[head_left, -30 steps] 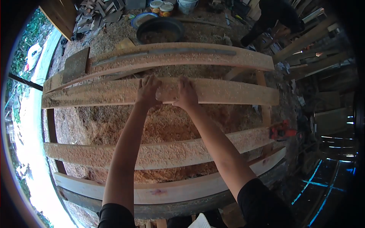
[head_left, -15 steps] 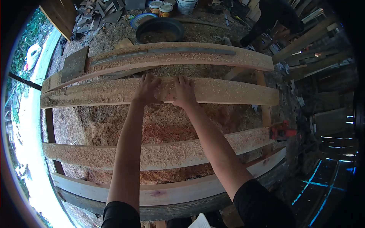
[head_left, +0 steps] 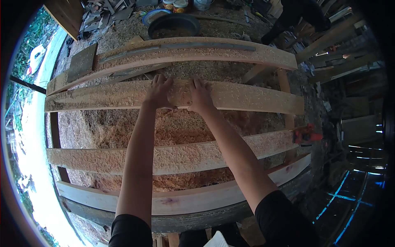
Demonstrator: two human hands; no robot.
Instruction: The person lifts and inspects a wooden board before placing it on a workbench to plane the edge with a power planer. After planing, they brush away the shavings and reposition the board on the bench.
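A long wooden plank (head_left: pixel 255 96), dusted with shavings, lies crosswise in front of me on a wooden frame. My left hand (head_left: pixel 158 92) rests over it left of its middle, fingers on the far part and thumb by the near edge. Just to the right, my right hand (head_left: pixel 200 95) grips the same plank in a similar way. Both arms are stretched forward. Beyond it lies a wider plank (head_left: pixel 230 57) carrying a thin grey strip (head_left: pixel 205 45) and a dark square board (head_left: pixel 82 62). Closer to me is another shavings-covered plank (head_left: pixel 189 157).
A red power tool (head_left: pixel 306 135) sits at the right end of the nearer plank. A pale board (head_left: pixel 185 202) lies closest to me. Shavings (head_left: pixel 119 127) cover the ground. Behind are a black basin (head_left: pixel 173 26), buckets (head_left: pixel 181 5) and a person in dark clothes (head_left: pixel 294 18).
The held plank has shifted slightly toward me, so its gap to the far plank is wider. My hands keep their hold. The view has tilted slightly down.
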